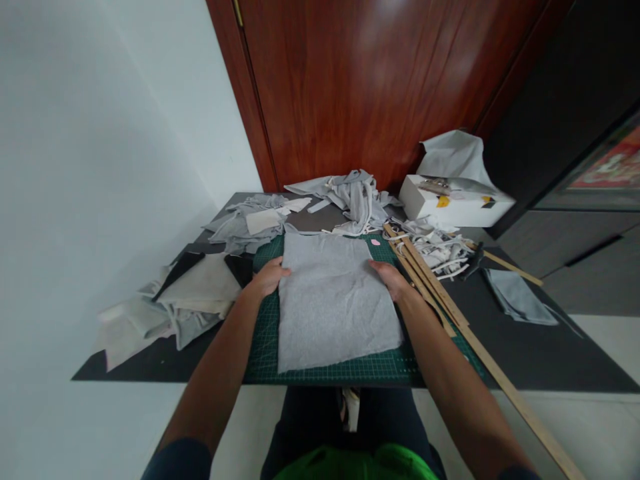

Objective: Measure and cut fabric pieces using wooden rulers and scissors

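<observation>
A light grey piece of fabric [335,307], roughly rectangular, lies spread over a green cutting mat [263,353]. At its left edge, my left hand [270,276] grips the cloth, thumb on top and the other fingers mostly hidden beneath. My right hand [391,279] holds the opposite edge a little below the far end, its fingers also partly under the fabric. The near edge of the cloth looks slightly frayed, and soft wrinkles cross its middle. A small pink piece [375,243] rests on the mat beyond my right hand.
Wooden rulers [430,280] lie along the right, one overhanging the near edge. White cords [440,250], folded grey cloth [520,297] and a white box [457,203] are farther right. Fabric heaps [357,197] sit at the back, with more cloth [200,287] at left.
</observation>
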A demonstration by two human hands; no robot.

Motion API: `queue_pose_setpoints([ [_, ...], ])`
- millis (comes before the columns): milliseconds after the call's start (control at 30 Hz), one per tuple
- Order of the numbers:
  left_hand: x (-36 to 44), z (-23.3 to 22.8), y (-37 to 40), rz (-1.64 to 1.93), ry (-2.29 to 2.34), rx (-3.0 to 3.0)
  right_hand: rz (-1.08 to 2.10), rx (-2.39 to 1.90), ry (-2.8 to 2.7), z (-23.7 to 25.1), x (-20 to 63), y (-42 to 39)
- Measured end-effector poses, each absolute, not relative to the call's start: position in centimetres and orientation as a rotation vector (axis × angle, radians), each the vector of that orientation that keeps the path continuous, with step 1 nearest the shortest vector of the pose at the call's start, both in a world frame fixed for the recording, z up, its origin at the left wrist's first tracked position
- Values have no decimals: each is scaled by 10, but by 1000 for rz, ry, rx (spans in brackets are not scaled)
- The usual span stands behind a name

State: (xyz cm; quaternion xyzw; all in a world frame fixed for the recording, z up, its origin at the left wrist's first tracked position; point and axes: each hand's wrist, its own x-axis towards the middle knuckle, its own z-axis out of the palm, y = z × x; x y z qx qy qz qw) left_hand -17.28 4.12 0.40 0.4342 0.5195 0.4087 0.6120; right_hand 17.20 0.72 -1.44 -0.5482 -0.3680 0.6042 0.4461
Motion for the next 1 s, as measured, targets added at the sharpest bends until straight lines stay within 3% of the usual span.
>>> queue_pose_setpoints([
  [233, -176, -2, 34, 935, 1218, 1093, 1417, -1388, -985, -26, 167, 7],
  [433, -147, 20, 37, 1179, 1904, 1655, 1185, -1499, -1180, -24, 157, -1],
  [533, -116, 23, 25, 1130, 1663, 1822, 1000, -1539, -1289, -19, 147, -3],
  [733, -64, -5, -1, 823, 1065, 1548, 701, -1480, -1538, -13, 128, -12],
  [1000, -64, -11, 4, 859, 1163, 1362, 956, -1147, -1732, -8, 111, -29],
])
